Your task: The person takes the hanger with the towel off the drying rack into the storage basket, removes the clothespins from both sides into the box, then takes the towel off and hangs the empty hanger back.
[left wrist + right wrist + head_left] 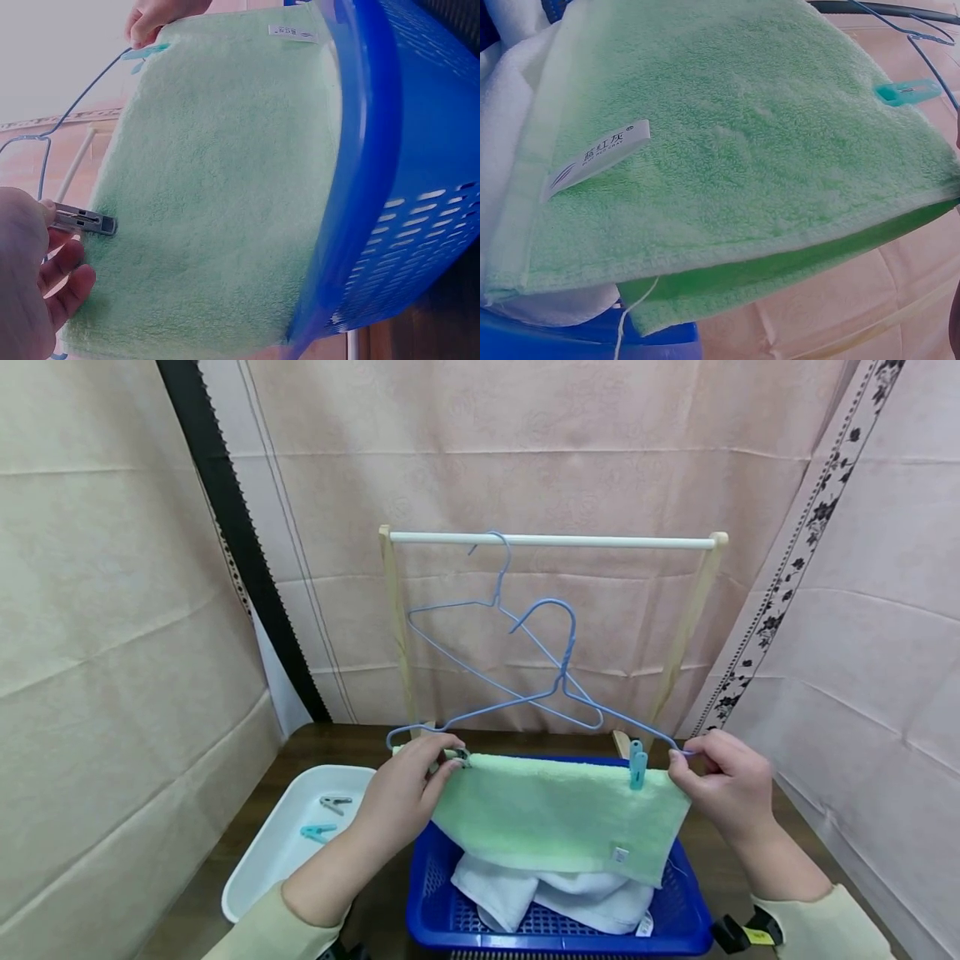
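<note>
A light green towel [555, 810] hangs folded over the bottom bar of a blue wire hanger [566, 652]. My left hand [412, 777] pinches a grey clothespin [84, 220], whose tip grips the towel's top edge toward the left. With thumb and fingers my right hand [723, 777] holds the hanger's right end, right at the towel's upper corner. A teal clothespin [637, 766] is clipped on the top edge near that hand. The towel's white label [604, 154] and a loose thread show in the right wrist view, where most of the right hand is out of frame.
Below the towel stands a blue basket [562, 943] with a white cloth [570, 893] inside. At left, a white tray [258, 860] holds a grey clothespin [335, 803] and a teal one. Behind, a second blue hanger [457, 603] hangs on a rack's white rod [600, 541].
</note>
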Available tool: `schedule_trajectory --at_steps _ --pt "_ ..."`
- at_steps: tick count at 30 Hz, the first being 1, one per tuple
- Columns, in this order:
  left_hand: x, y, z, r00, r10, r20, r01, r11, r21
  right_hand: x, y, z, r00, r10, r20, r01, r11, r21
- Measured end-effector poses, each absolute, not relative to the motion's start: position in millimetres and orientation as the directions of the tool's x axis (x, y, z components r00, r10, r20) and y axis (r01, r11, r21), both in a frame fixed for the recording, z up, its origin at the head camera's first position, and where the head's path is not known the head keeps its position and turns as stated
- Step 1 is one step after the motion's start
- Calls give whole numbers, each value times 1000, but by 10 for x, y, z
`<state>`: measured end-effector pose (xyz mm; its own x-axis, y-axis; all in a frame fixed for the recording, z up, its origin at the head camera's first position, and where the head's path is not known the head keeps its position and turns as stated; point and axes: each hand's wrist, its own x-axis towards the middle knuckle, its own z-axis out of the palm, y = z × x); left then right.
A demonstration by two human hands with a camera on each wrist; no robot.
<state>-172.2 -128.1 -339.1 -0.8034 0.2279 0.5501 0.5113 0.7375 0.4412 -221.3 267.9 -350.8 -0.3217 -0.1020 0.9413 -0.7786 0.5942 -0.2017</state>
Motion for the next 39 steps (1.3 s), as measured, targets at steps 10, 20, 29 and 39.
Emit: schedule_trajectory --at_steps 10,20,29,39 --pt "-1727 -1309 -3417 -795 170 582 530 663 529 -2229 2659 -3491 -292 -104 951 -795 579 -181" --pt "-1734 -1328 -3403 -847 89 524 479 554 681 -2253 2685 -3527 -303 -115 946 -780 600 -177" --pt "-1759 -1344 -3422 -861 83 502 492 390 778 -2235 2687 -3519 -304 -112 946 -773 610 -176" --pt "-1730 -1360 -3426 -878 64 474 464 355 812 -2184 2707 -3532 -335 -116 935 -752 632 -190"
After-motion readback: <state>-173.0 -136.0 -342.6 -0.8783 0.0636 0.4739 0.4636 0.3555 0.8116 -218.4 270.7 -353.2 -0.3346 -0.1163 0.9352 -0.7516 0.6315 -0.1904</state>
